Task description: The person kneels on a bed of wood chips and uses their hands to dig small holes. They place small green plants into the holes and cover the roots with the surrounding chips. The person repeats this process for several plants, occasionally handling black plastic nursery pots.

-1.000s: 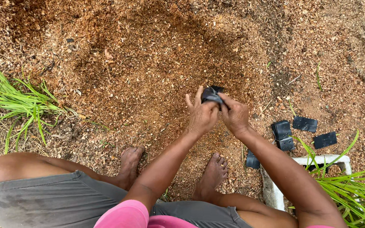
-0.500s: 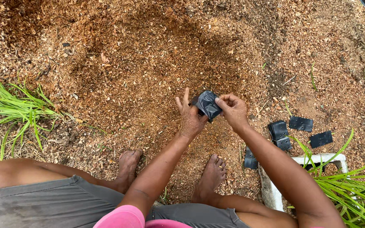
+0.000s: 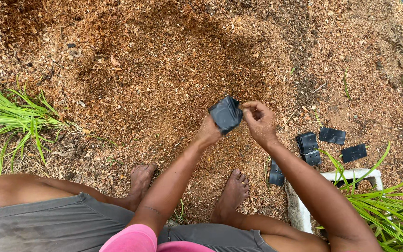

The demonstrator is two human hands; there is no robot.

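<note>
Seen from above, the left hand (image 3: 209, 132) now grips a small black plastic bag (image 3: 225, 114) — lifted and opened out since a moment ago — while the right hand's (image 3: 259, 122) fingers pinch its rim, over loose brown sawdust ground (image 3: 155, 79).

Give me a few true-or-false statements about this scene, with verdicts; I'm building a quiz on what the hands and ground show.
1. The left hand holds a small black bag. True.
2. The right hand rests flat on the ground. False: it is raised beside the bag, fingers pinched at its edge.
3. More flat black bags lie on the ground to the person's right. True.
4. The person wears shoes. False: both feet are bare.
5. The ground is covered in brown wood shavings. True.
</note>
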